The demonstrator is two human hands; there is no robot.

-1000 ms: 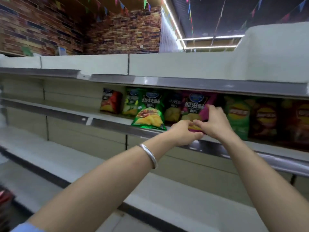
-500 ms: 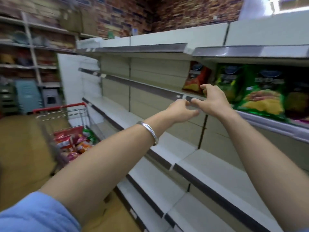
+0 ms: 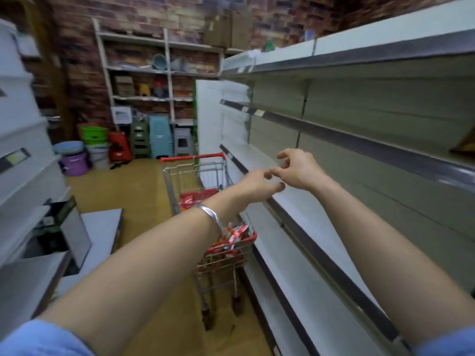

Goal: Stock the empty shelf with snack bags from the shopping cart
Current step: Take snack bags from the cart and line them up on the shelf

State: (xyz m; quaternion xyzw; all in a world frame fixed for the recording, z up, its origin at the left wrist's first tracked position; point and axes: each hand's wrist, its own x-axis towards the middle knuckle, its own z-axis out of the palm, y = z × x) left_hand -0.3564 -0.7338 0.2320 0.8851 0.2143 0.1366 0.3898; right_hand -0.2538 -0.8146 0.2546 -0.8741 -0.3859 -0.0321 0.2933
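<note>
Since both hands are out in front with nothing in them, the next bag has yet to be picked. The left hand (image 3: 257, 182) and right hand (image 3: 298, 170) float close together, fingertips nearly meeting, fingers loosely curled around air above the edge of a bare shelf (image 3: 295, 209). The snack bags (image 3: 226, 242) lie heaped in the shopping cart (image 3: 195, 158), red-and-white packets piled in the wire basket below and beyond the left forearm, which hides part of the pile.

Bags like these are likely light and puffed with air, their film slick and crinkly, the contents easy to crush. A gentle pinch at a top seam or a flat-handed hold on both faces would suit better than a squeeze across the middle. The heap looks loose, so lifting one packet may drag or tip its neighbours.

Around the cart: a red handle bar at its far end, the shelving run tight along its right side, and a grey counter (image 3: 102, 227) with a dark box (image 3: 54, 222) on the left. Stacked plastic stools (image 3: 159, 137) and buckets (image 3: 74, 163) stand well back against the brick wall. At the right edge a sliver of something orange, perhaps a stocked bag, is too cropped to name.
</note>
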